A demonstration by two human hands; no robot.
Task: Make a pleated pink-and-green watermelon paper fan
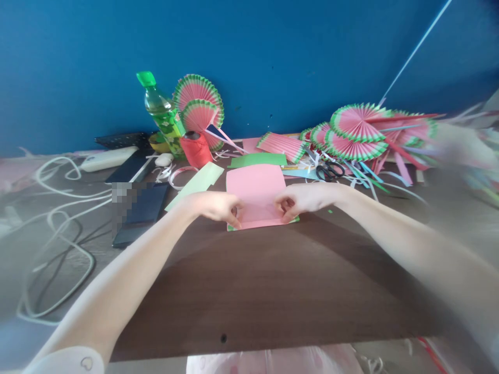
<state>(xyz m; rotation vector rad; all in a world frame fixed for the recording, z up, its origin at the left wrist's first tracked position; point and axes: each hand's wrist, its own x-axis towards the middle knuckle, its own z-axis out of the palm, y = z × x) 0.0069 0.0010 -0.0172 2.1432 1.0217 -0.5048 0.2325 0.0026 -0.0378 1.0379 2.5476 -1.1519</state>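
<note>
Blue wall (273,57) behind; below it, brown wood-grain desk (273,285). Heap of pleated pink-and-green paper fans (356,130) at back right. Pink paper sheet (255,184) flat-lying mid-desk, near edge bordered by a narrow fold, green at both corners. Green-capped plastic bottle (166,117), back left. Left hand (222,208): narrow pinch on sheet's near left corner. Right hand (294,201): matching pinch, near right. Black-handled scissors (329,170) beyond right hand.

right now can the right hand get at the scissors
Probably yes: the scissors lie just beyond the right hand, their handles uncovered and nothing tall between. It would likely have to leave the pink paper first.
</note>
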